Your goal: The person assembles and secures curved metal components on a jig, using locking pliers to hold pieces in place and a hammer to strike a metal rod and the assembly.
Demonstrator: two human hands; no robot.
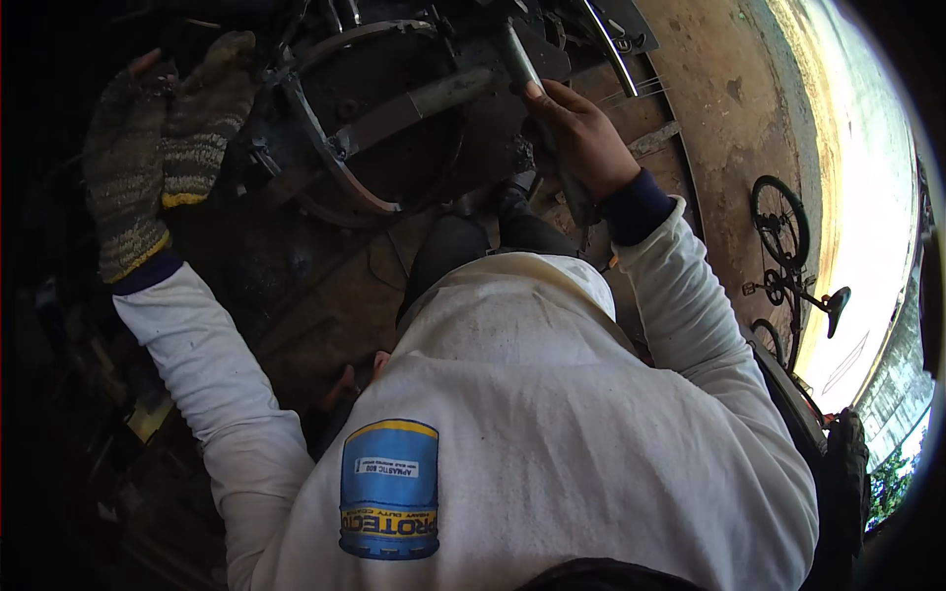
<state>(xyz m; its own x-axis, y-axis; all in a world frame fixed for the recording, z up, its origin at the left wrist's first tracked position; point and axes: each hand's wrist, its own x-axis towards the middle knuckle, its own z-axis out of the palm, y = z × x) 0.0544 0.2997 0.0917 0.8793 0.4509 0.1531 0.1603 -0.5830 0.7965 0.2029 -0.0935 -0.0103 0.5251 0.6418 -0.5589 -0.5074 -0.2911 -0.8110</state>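
Observation:
My left hand (126, 172) wears a striped grey-brown knit glove with a yellow cuff edge, and a bare fingertip shows at its end. It appears closed on a second knit glove (207, 118) of the same kind, which lies alongside it, yellow cuff toward me. The grip itself is partly in shadow. My bare right hand (583, 138) is wrapped around a grey metal pipe (520, 61), which slants from the top middle down past my wrist. Left of the pipe stands a round metal frame (325, 148) of curved flat bars, with a straight flat bar (394, 118) across it.
Shiny metal rods (609, 49) and dark metal parts lie at the top right of the frame. Beyond a floor edge, a bicycle (788, 266) stands on brown ground at the right. People's feet (345, 384) show near my left side. The far left is dark.

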